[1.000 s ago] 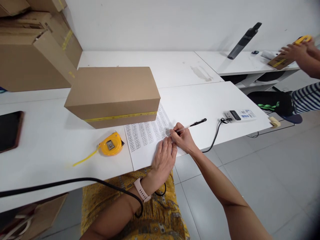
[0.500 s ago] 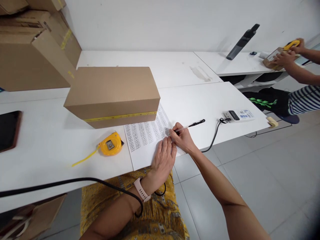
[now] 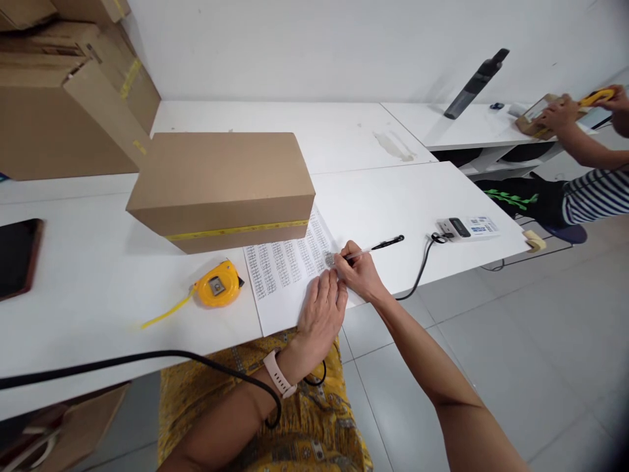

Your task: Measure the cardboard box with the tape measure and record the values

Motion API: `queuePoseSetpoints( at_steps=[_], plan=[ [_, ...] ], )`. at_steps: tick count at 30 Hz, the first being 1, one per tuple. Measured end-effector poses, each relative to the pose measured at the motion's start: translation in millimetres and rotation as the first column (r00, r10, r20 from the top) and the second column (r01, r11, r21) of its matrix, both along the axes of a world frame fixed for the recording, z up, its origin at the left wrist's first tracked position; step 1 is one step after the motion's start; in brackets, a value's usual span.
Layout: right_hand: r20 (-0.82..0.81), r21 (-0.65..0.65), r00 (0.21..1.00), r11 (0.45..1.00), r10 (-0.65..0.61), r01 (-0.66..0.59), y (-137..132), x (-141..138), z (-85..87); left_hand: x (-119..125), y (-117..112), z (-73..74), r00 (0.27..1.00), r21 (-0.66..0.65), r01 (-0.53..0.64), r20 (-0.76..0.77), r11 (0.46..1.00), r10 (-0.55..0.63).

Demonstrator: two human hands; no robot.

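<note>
My right hand (image 3: 361, 270) grips a pen (image 3: 381, 245), its tip end down at a sheet of paper (image 3: 280, 308) covered in columns of handwriting. Lying flat on the same sheet is my left hand (image 3: 322, 305), fingers stretched out just beside the right one. A closed cardboard box (image 3: 221, 174) with a yellow measuring-tape strip along its front covers the sheet's upper part. Left of the paper, a yellow tape measure (image 3: 217, 284) rests with a short length of its blade out.
A phone (image 3: 19, 255) lies at the far left, below stacked cartons (image 3: 73, 111). A black cable (image 3: 147, 356) crosses the near edge. To the right are a small white device (image 3: 459, 227) and a dark bottle (image 3: 476, 82). A co-worker's hands (image 3: 560, 115) hold a small box.
My hands, the pen and the paper stay almost in place. The co-worker's far hand has moved right with the yellow tool, away from the small box.
</note>
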State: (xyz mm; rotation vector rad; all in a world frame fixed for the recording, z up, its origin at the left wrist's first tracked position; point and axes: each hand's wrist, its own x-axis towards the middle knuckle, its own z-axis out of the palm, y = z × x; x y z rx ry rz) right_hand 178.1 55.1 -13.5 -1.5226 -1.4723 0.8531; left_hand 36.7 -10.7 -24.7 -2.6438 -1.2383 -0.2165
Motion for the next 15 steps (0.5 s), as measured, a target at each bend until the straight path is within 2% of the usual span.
queuePoseSetpoints(
  at_steps=[15],
  plan=[
    [-0.008,0.011,1.0,1.0,-0.01,0.01,-0.4,-0.2,0.6,-0.5,0.2,0.6,1.0,-0.061,-0.001,0.0,0.998,0.001]
  ],
)
